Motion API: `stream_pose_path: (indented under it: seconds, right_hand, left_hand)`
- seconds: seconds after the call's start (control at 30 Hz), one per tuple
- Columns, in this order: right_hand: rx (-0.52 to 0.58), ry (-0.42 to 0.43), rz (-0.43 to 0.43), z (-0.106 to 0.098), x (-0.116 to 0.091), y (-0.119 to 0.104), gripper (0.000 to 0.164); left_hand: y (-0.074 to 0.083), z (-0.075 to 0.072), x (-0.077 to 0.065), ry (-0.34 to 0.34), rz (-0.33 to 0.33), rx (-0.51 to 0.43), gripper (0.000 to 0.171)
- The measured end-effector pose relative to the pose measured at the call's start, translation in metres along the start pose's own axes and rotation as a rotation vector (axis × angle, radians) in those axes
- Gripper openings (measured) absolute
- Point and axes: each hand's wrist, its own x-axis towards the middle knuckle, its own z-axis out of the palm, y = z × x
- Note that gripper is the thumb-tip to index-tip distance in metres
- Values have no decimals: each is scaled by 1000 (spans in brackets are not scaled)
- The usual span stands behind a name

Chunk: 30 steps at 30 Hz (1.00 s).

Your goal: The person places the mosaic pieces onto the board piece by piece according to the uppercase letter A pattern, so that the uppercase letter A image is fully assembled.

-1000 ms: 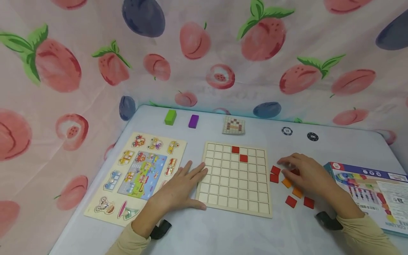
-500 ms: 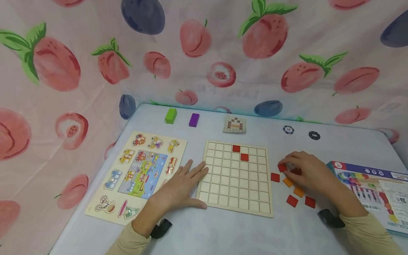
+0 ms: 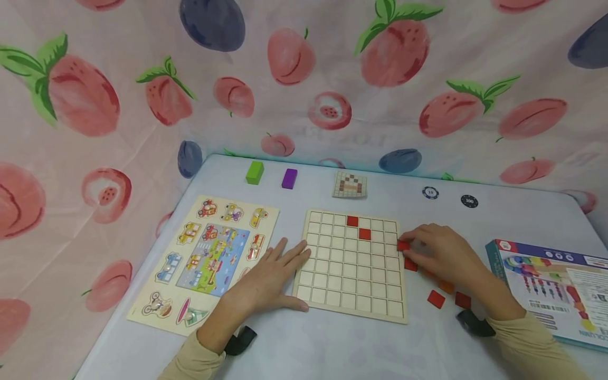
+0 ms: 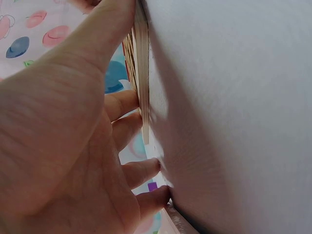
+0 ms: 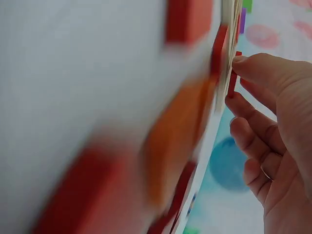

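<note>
A pale wooden grid board (image 3: pixel 342 269) lies on the table, with one red square tile (image 3: pixel 352 221) in its top row and another red tile (image 3: pixel 364 234) in the row below. My left hand (image 3: pixel 263 279) rests at the board's left edge, fingers spread and straight. Over by the right edge, my right hand (image 3: pixel 448 256) pinches a red tile (image 5: pixel 233 85) between thumb and fingers. Below that hand are loose tiles: a red one (image 3: pixel 410 265) close to the board, an orange one (image 3: pixel 446 286), and two more red ones nearer the front. The right hand partly covers the group.
A vehicle peg puzzle (image 3: pixel 228 211) lies on the left, partly under the left forearm. Behind the board are a green block (image 3: pixel 254 173), a purple block (image 3: pixel 289 179) and a small pattern card (image 3: pixel 350 184). Two round chips (image 3: pixel 469 201) and a printed box (image 3: pixel 551 290) are on the right.
My right hand has taken a red tile from the loose group and carried it left to the board's right edge. My left hand has stayed in place.
</note>
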Motion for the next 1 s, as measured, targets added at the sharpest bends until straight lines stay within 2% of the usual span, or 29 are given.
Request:
stream_pose_path:
  seconds: [0.13,0.23,0.53,0.77,1.0]
  right_hand:
    - [16,15,-92,6,11,-16,24]
    - [-11,22,-151,11,19,-24,21]
    - [-72,25,-213,15,28,-35,15]
    - [-79,-32,-157,7,23,-31,20]
    - [-47,-25,-25,-2,-1,-4,26]
  left_hand:
    - [1,0,0,-1,3,0,112]
    - [1,0,1,-2,8,0,112]
    - [1,-1,2,1,16,3,112]
    - [1,-1,2,-1,16,3,112]
    - [1,-3,2,-4,8,1,112]
